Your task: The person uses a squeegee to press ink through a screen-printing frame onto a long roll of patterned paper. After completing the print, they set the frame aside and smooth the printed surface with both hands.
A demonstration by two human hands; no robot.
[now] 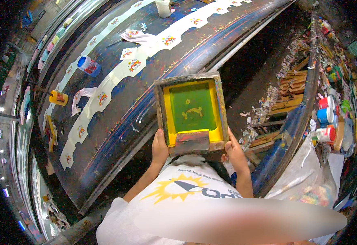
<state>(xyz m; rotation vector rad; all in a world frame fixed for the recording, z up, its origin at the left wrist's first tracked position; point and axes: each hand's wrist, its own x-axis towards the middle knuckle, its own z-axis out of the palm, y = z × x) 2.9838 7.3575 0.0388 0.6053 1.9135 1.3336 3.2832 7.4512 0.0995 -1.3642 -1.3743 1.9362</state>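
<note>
A wooden-framed printing screen point(222, 106) is held up in front of my body, over the table's near edge. Its mesh point(192, 116) is green, with a small figure pattern showing in it, and yellow ink lines the border. A squeegee point(192, 141) with a worn, stained blade lies inside the frame along its near side. My left hand point(159, 146) grips the left side of the frame near the lower corner. My right hand point(236, 152) grips the opposite side, thumb against the wood. The fingers beneath the frame are partly hidden.
A long ink-stained table point(125, 106) carries a row of white cut fabric pieces point(115, 77) with colourful prints. On it stand a blue-and-white tub point(89, 66), a yellow tub point(58, 98) and a white container point(163, 8). At right are wooden slats point(295, 87), paint cans point(325, 115) and a white sack point(299, 171).
</note>
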